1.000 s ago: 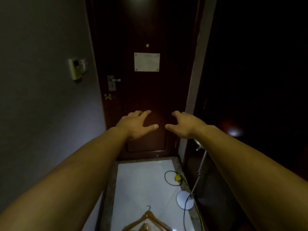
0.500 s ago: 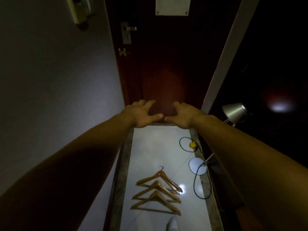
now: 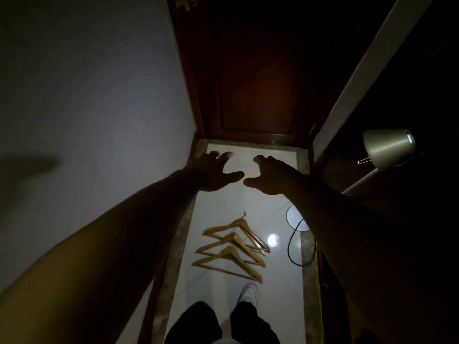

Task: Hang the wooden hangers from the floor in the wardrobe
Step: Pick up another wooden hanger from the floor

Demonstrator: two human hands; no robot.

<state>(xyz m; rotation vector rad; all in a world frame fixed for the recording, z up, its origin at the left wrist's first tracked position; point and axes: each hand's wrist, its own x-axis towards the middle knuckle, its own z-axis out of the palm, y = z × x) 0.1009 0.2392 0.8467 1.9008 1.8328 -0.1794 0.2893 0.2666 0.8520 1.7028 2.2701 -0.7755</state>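
Three wooden hangers (image 3: 232,247) lie overlapping on the white tiled floor (image 3: 218,289), just ahead of my feet, their hooks pointing towards the door. My left hand (image 3: 216,172) and my right hand (image 3: 268,176) are stretched out in front of me, side by side, palms down, fingers spread, holding nothing. Both hover well above the floor and beyond the hangers. The wardrobe lies in the dark at the right and its inside cannot be made out.
A dark wooden door (image 3: 253,70) closes the narrow hallway ahead, with a grey wall (image 3: 99,95) at the left. A floor lamp with a metal shade (image 3: 387,148), round white base (image 3: 296,218) and black cable (image 3: 291,247) stands at the right. My white shoe (image 3: 248,294) is near the hangers.
The view has tilted down from the door to the floor, bringing all three hangers and my feet into sight. My hands stay outstretched and empty.
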